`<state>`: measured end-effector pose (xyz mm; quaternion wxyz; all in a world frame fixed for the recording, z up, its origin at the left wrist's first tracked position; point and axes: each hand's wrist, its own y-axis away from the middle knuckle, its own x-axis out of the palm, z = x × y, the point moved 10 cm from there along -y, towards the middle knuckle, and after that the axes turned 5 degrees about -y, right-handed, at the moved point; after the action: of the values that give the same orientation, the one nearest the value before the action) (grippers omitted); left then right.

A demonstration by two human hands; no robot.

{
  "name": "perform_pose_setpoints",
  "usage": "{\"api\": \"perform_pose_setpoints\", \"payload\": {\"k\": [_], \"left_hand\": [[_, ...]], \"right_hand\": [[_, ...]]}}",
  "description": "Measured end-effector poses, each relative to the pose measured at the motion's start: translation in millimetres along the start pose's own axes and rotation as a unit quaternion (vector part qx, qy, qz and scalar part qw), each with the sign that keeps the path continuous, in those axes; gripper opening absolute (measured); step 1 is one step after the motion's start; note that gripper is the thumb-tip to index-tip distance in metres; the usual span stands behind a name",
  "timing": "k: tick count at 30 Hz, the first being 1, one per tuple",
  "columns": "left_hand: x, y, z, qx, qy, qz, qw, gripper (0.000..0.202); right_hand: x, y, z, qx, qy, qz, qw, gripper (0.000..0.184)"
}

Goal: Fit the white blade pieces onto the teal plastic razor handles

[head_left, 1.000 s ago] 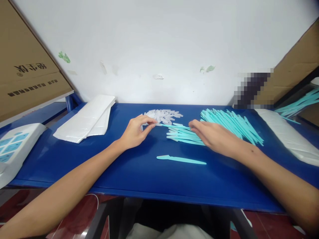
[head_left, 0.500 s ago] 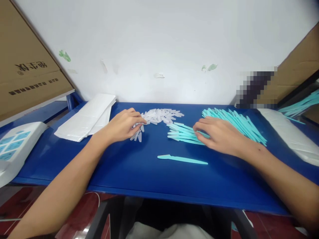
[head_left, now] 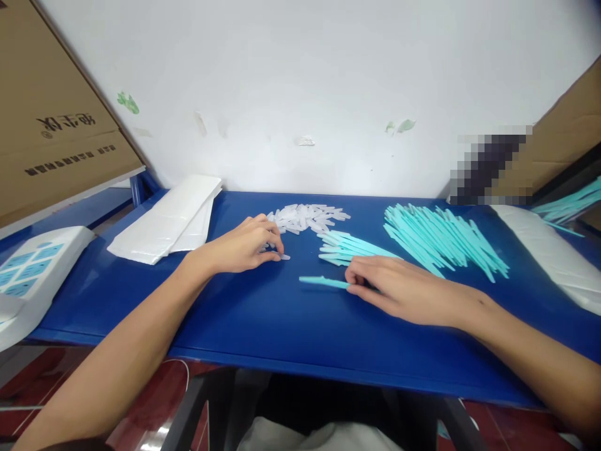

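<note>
My left hand [head_left: 244, 247] rests on the blue table [head_left: 263, 326] with its fingers curled, the fingertips pinching a small clear cap [head_left: 283, 255] just in front of the pile of clear caps [head_left: 307, 218]. My right hand [head_left: 399, 289] lies low on the table, its fingers closed on one end of a single teal stick [head_left: 323, 282] that points left. A small row of teal sticks [head_left: 347, 246] lies just beyond it. A big heap of teal sticks [head_left: 446, 241] spreads out at the back right.
A stack of white sheets [head_left: 169, 219] lies at the back left. A cardboard box [head_left: 56, 138] leans at the far left above a white tray [head_left: 28, 269]. Another white sheet [head_left: 544, 257] and cardboard [head_left: 563, 138] stand at the right.
My left hand reached into the clear caps and drew back towards me with one. My right hand left the small row of sticks and came down onto the single stick nearer me.
</note>
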<state>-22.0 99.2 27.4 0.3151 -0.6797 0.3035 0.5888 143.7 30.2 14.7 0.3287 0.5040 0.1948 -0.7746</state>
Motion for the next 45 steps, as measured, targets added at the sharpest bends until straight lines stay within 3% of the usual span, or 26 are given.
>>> {"api": "perform_pose_setpoints", "payload": {"k": [4,8,11,13,16,20,28,39,41,45], "left_hand": [[5.3,-7,-18,0.028,0.006,-0.013,1.0,0.021],[13.3,-11,-23,0.009,-0.044,-0.021,0.999,0.033],[3.8,-12,-21,-0.01,0.03,-0.089,0.996,0.025],[-11.1,-9,-10,-0.054,0.16,-0.181,0.969,0.018],[-16.9,-3,10,-0.128,0.348,-0.271,0.888,0.023],[-4.7,-6,10,-0.155,0.463,-0.256,0.834,0.032],[-3.2,-2,19,-0.167,0.508,-0.279,0.797,0.029],[5.6,-9,6,-0.147,0.519,-0.237,0.808,0.027],[11.8,-13,-2,-0.137,0.497,-0.206,0.832,0.026],[14.2,-19,-24,-0.087,0.372,-0.155,0.911,0.02]], "right_hand": [[-15,-2,-11,0.027,0.018,-0.078,0.996,0.028],[-20,-1,-20,0.042,0.009,-0.115,0.992,0.028],[-22,0,-21,0.035,0.022,-0.14,0.989,0.025],[-23,0,-22,0.036,0.03,-0.153,0.987,0.026],[-26,1,-22,0.039,0.024,-0.171,0.984,0.031],[-34,3,-22,0.036,0.023,-0.204,0.978,0.033],[-36,6,-26,0.046,0.025,-0.206,0.977,0.031],[-39,5,-19,0.022,0.011,-0.233,0.972,0.029],[-34,3,-16,0.011,0.003,-0.216,0.976,0.026],[-25,-3,-18,0.006,0.025,-0.174,0.984,0.024]]}}
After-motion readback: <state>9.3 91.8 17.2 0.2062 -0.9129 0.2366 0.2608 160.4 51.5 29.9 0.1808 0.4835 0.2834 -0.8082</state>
